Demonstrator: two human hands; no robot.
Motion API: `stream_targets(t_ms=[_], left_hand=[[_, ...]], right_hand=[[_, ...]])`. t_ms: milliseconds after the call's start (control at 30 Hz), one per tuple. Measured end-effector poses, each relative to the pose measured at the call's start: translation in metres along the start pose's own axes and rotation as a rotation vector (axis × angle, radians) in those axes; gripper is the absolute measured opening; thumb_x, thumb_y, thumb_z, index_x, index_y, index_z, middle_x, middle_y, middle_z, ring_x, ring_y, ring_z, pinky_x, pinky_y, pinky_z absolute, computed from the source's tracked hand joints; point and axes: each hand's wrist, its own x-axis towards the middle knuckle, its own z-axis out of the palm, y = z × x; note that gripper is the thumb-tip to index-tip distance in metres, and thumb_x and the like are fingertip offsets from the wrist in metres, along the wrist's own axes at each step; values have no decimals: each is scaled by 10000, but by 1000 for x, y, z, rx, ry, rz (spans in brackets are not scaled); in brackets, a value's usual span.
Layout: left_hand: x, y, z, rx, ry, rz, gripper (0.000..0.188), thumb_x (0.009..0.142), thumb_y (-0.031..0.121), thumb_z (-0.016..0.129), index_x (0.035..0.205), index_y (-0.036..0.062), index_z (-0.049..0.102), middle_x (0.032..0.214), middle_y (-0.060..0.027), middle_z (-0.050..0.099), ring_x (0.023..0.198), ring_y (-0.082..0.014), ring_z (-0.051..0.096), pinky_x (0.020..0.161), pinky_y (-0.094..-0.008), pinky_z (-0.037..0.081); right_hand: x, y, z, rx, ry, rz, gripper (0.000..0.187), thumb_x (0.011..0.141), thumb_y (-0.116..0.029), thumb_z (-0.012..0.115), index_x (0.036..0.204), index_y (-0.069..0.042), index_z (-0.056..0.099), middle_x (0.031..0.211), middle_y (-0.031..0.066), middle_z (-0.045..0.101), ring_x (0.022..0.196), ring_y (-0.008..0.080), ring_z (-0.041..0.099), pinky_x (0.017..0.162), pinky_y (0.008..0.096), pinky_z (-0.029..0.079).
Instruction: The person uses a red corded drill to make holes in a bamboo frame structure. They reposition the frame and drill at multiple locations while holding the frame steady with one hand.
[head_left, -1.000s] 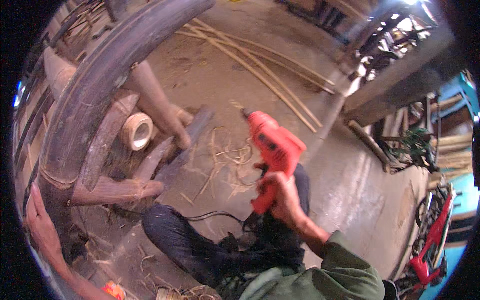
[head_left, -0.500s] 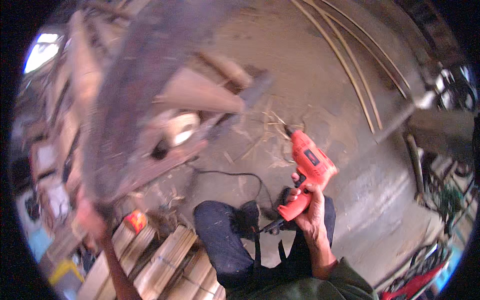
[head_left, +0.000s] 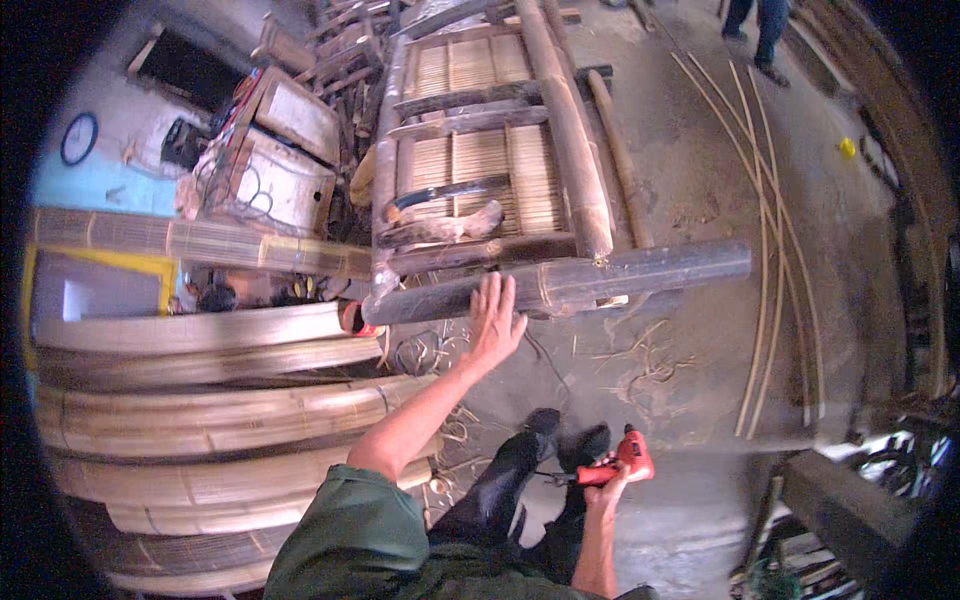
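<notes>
A thick dark bamboo pole (head_left: 665,268) lies crosswise along the near end of a bamboo frame (head_left: 575,140) with slatted panels. My left hand (head_left: 495,325) rests on the pole left of its middle, fingers stretched out over the upper surface rather than wrapped round it. Low on the right, beside my leg, my right hand (head_left: 606,488) is closed round the handle of a red power drill (head_left: 636,460). The drill's dark chuck points away from me; whether a bit is fitted is too small to tell. A light-edged slot (head_left: 612,300) shows in the pole's near side.
Split-bamboo bundles (head_left: 210,420) lie stacked at my left. A dark curved tool (head_left: 455,190) and a rough wood piece (head_left: 450,226) rest on the frame. Long thin strips (head_left: 765,240) cross the floor at right. Another person's legs (head_left: 755,30) stand at the far right.
My view has swung, and the frame now lies steady ahead. My left hand has moved from the far left onto the pole. The drill, still in my right hand, is lower and closer to me.
</notes>
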Motion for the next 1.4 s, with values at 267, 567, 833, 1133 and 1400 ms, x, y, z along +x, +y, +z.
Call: stream_targets(t_ms=[267,567,833,1133,1400], left_hand=[[-262,-16,-94,-717,-882,-397,430,896,375,532,1115,16,621,1100,-237,628,1034,-401,597,890,-469,469],[-603,-62,-84,-214,-1035,-783,268,842,203,505,1027,107,673,997,-185,653,919,-378,639,739,-499,535],[-561,-100,-39,-643,-458,-1104,273,847,211,517,1043,101,672,984,-169,674,919,-348,657,754,-479,533],[-520,-307,-140,-676,-144,-1195,230,903,235,567,993,41,650,876,-116,691,769,-222,668,684,-352,542],[-480,-387,-153,-1177,-4,-1572,263,956,265,542,991,16,618,834,-95,683,691,-155,645,598,-283,511]], right_hand=[[-105,-55,74,-486,8,-65,333,868,-331,571,1074,-73,525,846,51,530,755,198,551,655,357,496],[-184,-72,196,-1091,-270,-516,411,814,-278,579,1117,-3,603,862,98,589,681,177,575,596,318,507],[-230,57,300,-1725,-583,-485,280,773,-165,580,989,-4,659,676,37,591,478,95,497,438,258,382],[-195,262,351,-2007,-982,-422,214,725,-161,602,796,39,573,646,135,586,612,218,579,581,381,461],[-182,390,415,-2003,-1011,-416,255,740,-157,590,909,35,584,759,259,622,707,408,630,651,436,485]])
